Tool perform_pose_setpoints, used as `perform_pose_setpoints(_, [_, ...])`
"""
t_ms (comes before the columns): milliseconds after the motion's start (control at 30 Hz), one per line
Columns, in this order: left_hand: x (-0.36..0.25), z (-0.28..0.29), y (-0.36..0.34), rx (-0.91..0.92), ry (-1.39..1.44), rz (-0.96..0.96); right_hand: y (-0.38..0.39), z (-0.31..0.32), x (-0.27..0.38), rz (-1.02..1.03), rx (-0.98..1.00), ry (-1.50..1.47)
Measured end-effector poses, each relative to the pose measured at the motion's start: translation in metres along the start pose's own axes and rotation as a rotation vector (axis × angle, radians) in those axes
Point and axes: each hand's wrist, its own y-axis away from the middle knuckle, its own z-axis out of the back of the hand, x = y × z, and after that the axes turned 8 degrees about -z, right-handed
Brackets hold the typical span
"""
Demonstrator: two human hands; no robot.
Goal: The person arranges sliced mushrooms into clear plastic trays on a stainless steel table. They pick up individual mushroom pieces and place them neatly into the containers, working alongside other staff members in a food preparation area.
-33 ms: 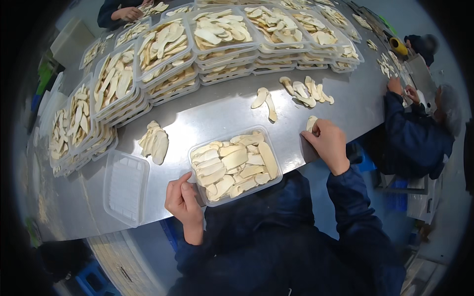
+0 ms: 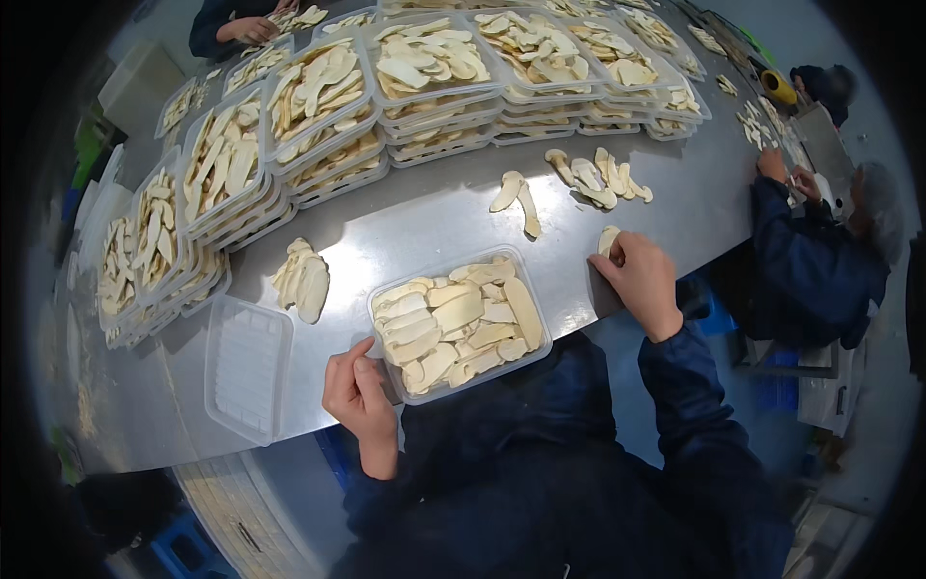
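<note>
A clear plastic tub (image 2: 548, 359) filled with pale mushroom slices (image 2: 458, 309) sits at the table edge in front of me. Beside its near left corner is my left hand (image 2: 359, 398), fingers loosely bent, thumb and forefinger a little apart; the forefinger's tip comes up to the rim, and nothing shows in its grasp. To the right of the tub, my right hand (image 2: 639, 280) pinches a mushroom slice (image 2: 608, 238) between thumb and fingers, low over the metal table. Part of that slice is hidden by the fingers.
Stacked tubs of slices (image 2: 429, 96) line the far side of the metal table (image 2: 415, 207). Loose slices lie in piles at left (image 2: 302, 280) and right (image 2: 598, 180). An empty plastic container or lid (image 2: 246, 367) rests at left. A co-worker (image 2: 820, 256) works at right; another's hand (image 2: 249, 29) shows far left.
</note>
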Motion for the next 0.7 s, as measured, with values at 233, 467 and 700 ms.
perform_pose_setpoints(233, [-0.005,0.000,0.001,-0.016,-0.040,0.046,0.000,-0.007,-0.017,0.034,-0.128,-0.015])
perform_pose_setpoints(467, [-0.002,-0.004,-0.001,-0.016,-0.061,0.014,-0.013,0.007,-0.038,-0.171,0.158,-0.367])
perform_pose_setpoints(700, [-0.004,-0.002,-0.004,-0.016,-0.069,0.048,-0.003,-0.013,-0.014,0.042,-0.102,0.003])
